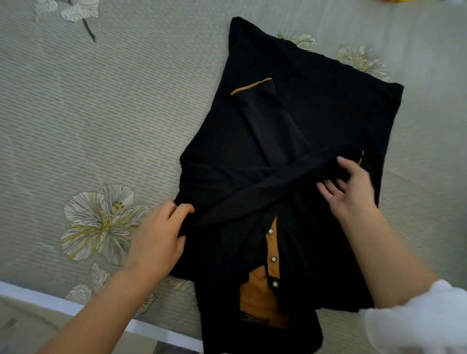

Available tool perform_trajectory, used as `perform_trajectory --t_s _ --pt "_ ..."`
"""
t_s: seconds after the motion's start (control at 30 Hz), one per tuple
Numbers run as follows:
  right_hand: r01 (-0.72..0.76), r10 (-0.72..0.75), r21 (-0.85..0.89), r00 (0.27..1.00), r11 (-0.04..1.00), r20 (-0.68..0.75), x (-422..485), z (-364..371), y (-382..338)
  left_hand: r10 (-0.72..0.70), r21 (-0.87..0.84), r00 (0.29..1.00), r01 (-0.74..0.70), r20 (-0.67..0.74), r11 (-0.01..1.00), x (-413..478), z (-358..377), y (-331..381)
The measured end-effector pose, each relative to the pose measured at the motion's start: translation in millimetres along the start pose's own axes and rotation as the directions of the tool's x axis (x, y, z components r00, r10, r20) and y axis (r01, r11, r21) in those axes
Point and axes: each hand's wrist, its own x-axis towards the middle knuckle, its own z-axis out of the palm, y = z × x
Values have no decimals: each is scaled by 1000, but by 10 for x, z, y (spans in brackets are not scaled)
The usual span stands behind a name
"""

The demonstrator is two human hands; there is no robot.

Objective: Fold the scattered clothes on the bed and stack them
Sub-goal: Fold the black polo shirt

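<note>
**Black shirt mid-fold on bed, both hands gripping it**

Bed cover: grey-green, ribbed, pale flower prints. It fills nearly the whole view. Wide bare stretch left of the garment, from the far edge to the near edge. Narrower bare strip on the right. White bed edge runs diagonally across the lower-left corner, floor beyond it.

Black shirt: lies flat, centre-right, angled, collar end toward the person, hem end far. Hem corners reach up toward the top of the view, and the far right corner sits near two flower prints. The collar end hangs past the near bed edge at the bottom. Mustard placket with pale buttons shows near the collar, plus a mustard inner panel below it.

Folded sleeve: laid lengthwise up the middle of the shirt body, mustard-trimmed cuff pointing far-left.

Second sleeve: stretched crosswise over the shirt, over the base of the first sleeve, running from the left edge up to the right.

Left hand: at the shirt's left edge, thumb and fingers clamped on the fabric where the crosswise sleeve starts.

Right hand: on the right part of the shirt, thumb and fingers pinching the cuff end of the crosswise sleeve. White sleeve on that arm, lower-right corner.

Sliver of yellow at the top edge, can't tell what it is.
</note>
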Motion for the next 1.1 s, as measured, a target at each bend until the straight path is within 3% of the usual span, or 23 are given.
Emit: perform_trajectory --t_s 0.17,0.33,0.43,0.5,0.57,0.6,0.67,0.73,0.83,0.9,0.97,1.03,1.1 --pt "88 -114 -163 981 983 -157 185 85 -1 44 74 992 -53 115 996 -1 1 22" --pt "218 -290 -440 951 871 -103 378 61 -178 8 195 958 -66 285 979 119 28 133" --pt "252 -391 -541 907 802 -158 464 -67 -225 -3 136 943 -45 332 990 242 -1 178" --pt "297 -567 -730 810 616 -148 473 -116 -244 -18 113 930 -25 367 993 293 5 164" --pt "428 -715 -830 698 357 52 432 -63 -260 -26 103 916 -17 401 995 307 6 144" --pt "470 -708 -851 682 236 181 434 -10 -264 -26 102 911 -18 412 995 309 5 138" --pt "459 -581 -888 718 -19 384 470 77 -277 -26 90 905 -14 425 996 320 1 134" --pt "423 -461 -876 745 -234 483 546 114 -314 -30 65 904 2 426 998 325 2 123" --pt "454 -418 -828 717 -329 559 626 92 -473 -35 32 904 24 427 999 313 9 105" --pt "568 -480 -778 621 -269 620 617 53 -642 -44 28 905 36 423 999 303 12 98" --pt "696 -583 -684 469 -219 663 536 -28 -824 -58 31 910 49 410 998 288 19 94" --pt "737 -645 -600 300 -312 703 445 -209 -933 -61 32 915 53 400 998 274 26 93" --pt "685 -639 -580 214 -441 738 445 -470 -913 -59 48 916 44 398 998 270 30 98"
